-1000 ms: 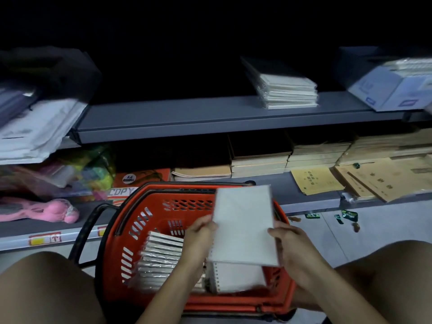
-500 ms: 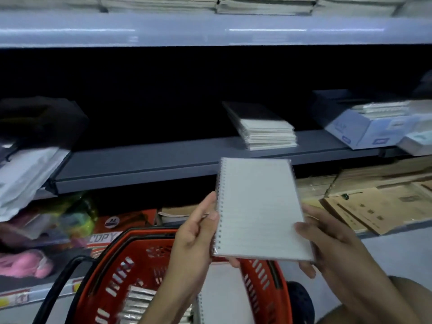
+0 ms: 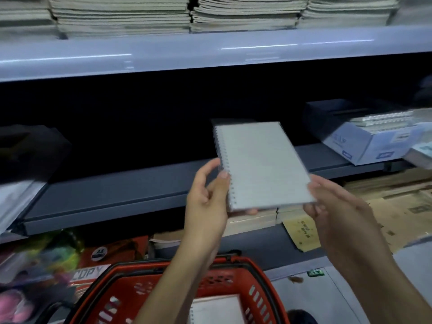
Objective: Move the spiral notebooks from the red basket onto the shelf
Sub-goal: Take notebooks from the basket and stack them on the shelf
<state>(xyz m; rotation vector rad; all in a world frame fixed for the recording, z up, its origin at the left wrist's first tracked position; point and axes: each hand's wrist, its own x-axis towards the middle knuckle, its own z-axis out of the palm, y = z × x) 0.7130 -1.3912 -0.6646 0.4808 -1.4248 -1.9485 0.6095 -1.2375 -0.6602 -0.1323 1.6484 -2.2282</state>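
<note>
In front of the dark middle shelf (image 3: 112, 195), a spiral notebook (image 3: 261, 164) held up in the air between both hands, spiral edge to the left, far end tilted up and away. Left hand (image 3: 207, 199) gripping the spiral side, thumb on top near the wire, fingers (image 3: 251, 211) curled beneath the near edge. Right hand (image 3: 336, 213) at the near right corner, fingers blurred and loosely spread against the edge; cannot tell whether they truly pinch it or only touch. Below, at the bottom of the view, the red basket (image 3: 254, 298) with black handles, another spiral notebook (image 3: 217, 309) lying inside it. On the same shelf to the right, a white and blue box (image 3: 364, 146) holding more spiral-bound pads. Above, a pale shelf edge (image 3: 210, 52) carrying stacks of paper books (image 3: 245, 15). Lower right, brown envelopes (image 3: 301, 232) and kraft notebooks; lower left, blurred colourful packs and an orange copy-paper pack (image 3: 102, 256).
</note>
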